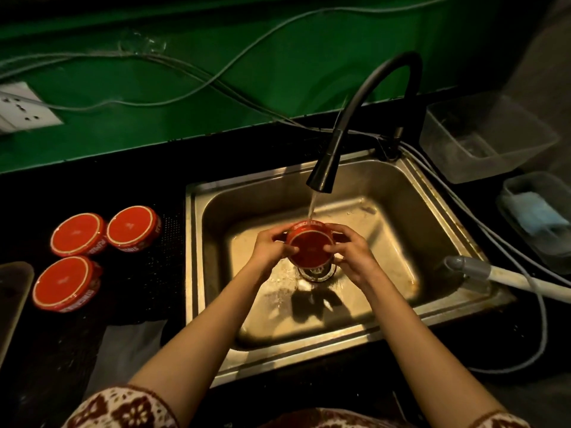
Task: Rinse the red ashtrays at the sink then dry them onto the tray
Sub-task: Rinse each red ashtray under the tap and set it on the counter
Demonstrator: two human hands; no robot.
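Red, with a pale ring at its rim and white lettering round its wall, the ashtray (pixel 310 248) is held low in the steel sink (pixel 197 273), right over the drain (pixel 318 271). It is tipped on edge so that one round face looks back at the camera and its wall meets the thin stream of water (pixel 312 205) from the black faucet (pixel 324 171). That tilt seems chosen so the water runs across it and straight down the drain instead of pooling. The left hand (pixel 268 245) and the right hand (pixel 352 251) clasp it from opposite sides: the fingers (pixel 340 230) curl over the far wall while each thumb presses on the near face, a grip that would let it be turned under the stream. Its surface looks glossy and wet; whether the face shown is the hollow or the base I cannot tell. Left of the sink, three more ashtrays (pixel 78 233) lie flat and close together on a dark mat (pixel 160 242) on the black counter (pixel 148 168), well apart from the hands. Each shows a plain red disc with the same pale ring, and I cannot judge whether they are rinsed or waiting. A flat brownish thing at the far left edge may be the tray (pixel 14 301).
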